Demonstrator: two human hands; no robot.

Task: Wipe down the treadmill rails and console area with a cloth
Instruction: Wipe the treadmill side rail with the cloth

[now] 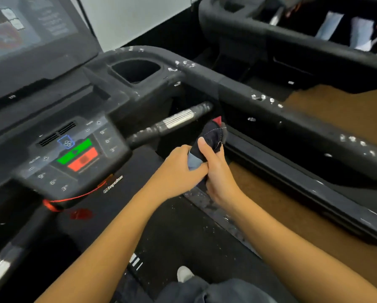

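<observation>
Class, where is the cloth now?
Head view, just right of centre: the cloth is held by the left hand and right hand, below the silver handlebar.

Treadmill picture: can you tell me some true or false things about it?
1. Both the left hand and the right hand hold the dark cloth. True.
2. The cloth is wiping the green button. False: it is held off to the right of that button, away from it.
3. The right side rail has white specks on it. True.
4. The red button sits above the green one. False: it sits below it.
</observation>
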